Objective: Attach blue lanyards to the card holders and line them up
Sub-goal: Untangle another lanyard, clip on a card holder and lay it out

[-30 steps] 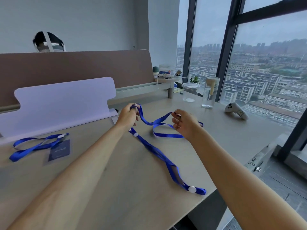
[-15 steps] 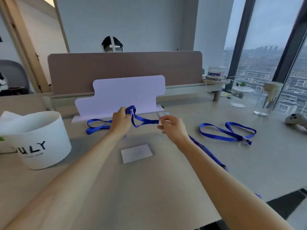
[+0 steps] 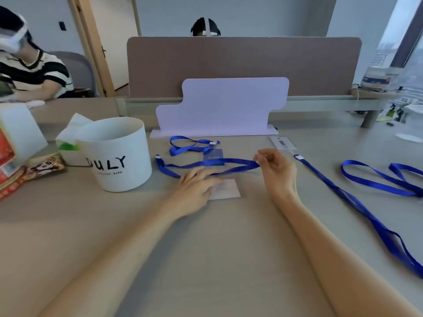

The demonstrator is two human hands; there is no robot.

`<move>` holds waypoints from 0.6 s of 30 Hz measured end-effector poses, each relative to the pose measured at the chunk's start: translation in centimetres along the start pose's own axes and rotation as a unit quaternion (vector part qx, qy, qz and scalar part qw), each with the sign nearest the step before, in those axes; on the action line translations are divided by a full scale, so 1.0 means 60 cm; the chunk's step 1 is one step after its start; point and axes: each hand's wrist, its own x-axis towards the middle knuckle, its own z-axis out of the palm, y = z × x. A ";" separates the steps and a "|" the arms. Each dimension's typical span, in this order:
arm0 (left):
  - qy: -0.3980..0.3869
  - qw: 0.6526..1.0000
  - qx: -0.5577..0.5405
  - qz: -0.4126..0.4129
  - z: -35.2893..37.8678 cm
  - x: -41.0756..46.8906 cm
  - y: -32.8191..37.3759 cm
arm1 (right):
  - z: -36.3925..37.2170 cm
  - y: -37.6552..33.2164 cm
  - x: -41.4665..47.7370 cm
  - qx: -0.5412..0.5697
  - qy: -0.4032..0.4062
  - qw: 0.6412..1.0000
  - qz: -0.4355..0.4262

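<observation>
Beige desk is filling my feed, with a brown partition and a lilac stand sitting at twelve o'clock. I am seeing the left hand lying flat, fingers straight, pressing on a pale card holder and touching the blue lanyard that is crossing just beyond it. The right hand is pinching that lanyard's looped end between thumb and forefinger. At twelve o'clock from the hands an attached lanyard is lying with a dark card holder. A long loose lanyard and a coiled lanyard are trailing at three o'clock, and a white tub is standing at nine o'clock.
</observation>
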 end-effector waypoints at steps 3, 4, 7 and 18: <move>0.012 0.998 -0.047 -0.035 -0.023 -0.035 -0.042 | 0.025 -0.010 -0.007 0.008 -0.054 0.998 -0.012; 0.020 0.998 -0.049 -0.041 -0.026 -0.043 -0.052 | 0.038 -0.012 -0.007 -0.022 -0.084 0.996 -0.022; 0.058 0.997 -0.023 -0.042 -0.029 -0.052 -0.067 | 0.084 -0.007 -0.004 -0.152 -0.168 0.969 -0.097; 0.051 0.990 -0.072 -0.107 -0.038 -0.039 -0.091 | 0.121 0.024 0.013 -0.318 -0.176 0.906 -0.218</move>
